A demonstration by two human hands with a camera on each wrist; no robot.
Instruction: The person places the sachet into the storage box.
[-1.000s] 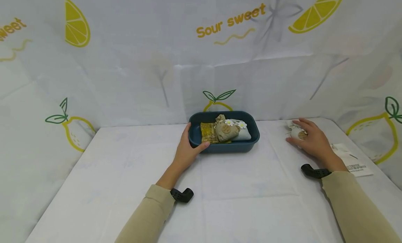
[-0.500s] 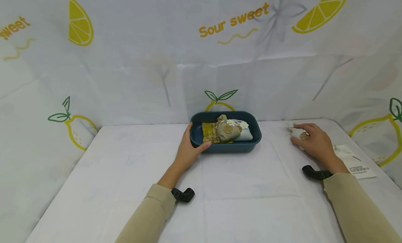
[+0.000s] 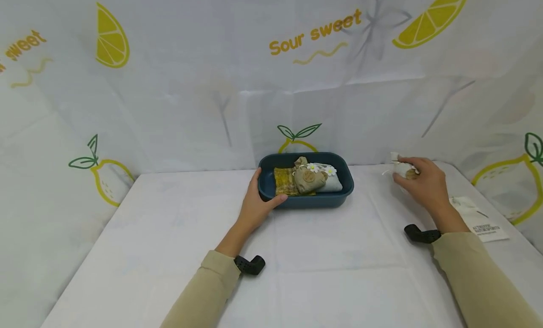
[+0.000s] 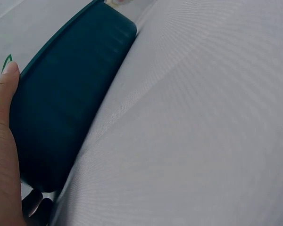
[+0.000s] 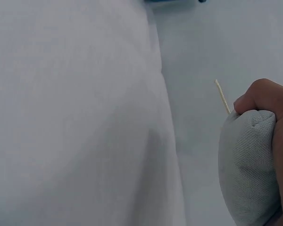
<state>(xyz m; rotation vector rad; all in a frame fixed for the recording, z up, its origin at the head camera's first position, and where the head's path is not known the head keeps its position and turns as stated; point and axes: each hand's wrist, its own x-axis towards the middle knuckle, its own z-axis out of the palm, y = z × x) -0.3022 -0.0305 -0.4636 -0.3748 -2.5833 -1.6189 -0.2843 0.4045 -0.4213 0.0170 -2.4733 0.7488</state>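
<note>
My left hand (image 3: 254,205) grips the left end of a dark blue plastic bin (image 3: 311,202), thumb over its front rim. In the left wrist view, the bin's long wall (image 4: 70,89) rises from the white cloth. Inside lie a yellow-brown patterned cloth pouch (image 3: 283,179), an olive drawstring pouch (image 3: 308,179) with a round tag, and a pale pouch (image 3: 334,183) with daisies. To the right, my right hand (image 3: 426,182) holds a small stuffed white drawstring pouch (image 3: 400,168), raised over the cloth. The right wrist view shows its plump fabric side (image 5: 247,160) and a thin cord.
A flat cream cloth bag (image 3: 481,222) with printed lettering lies on the right, partly behind my right wrist. White cloth covers the table (image 3: 331,271). A lemon-print curtain (image 3: 182,106) stands close behind the bin and along both sides.
The right hand has closed around the white pouch and lifted it from the tablecloth. The left hand keeps its grip on the bin, which stays in place; the head view has shifted slightly.
</note>
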